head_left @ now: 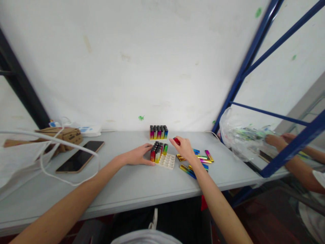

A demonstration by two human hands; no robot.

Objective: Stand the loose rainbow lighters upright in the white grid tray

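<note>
A white tray [167, 161] with round holes lies on the table, its left part filled with upright lighters [157, 156] that have black tops and shiny coloured bodies. My left hand [139, 155] grips the left end of this tray, thumb in front and fingers behind. Above the tray's right side, my right hand [184, 147] pinches a red lighter [176, 141]; the fingers hide part of it. To the right, under and beside my right forearm, several loose shiny tubes [188, 171] in gold, blue and pink lie scattered.
Behind the tray stands a block of upright lighters [158, 132] near the wall. A phone [80, 157], a brown cardboard box [63, 137] and a white cable [73, 147] are at left. A blue metal frame [240, 73] rises at right, beyond it a co-worker's arm [297, 166] and plastic bags [235, 132].
</note>
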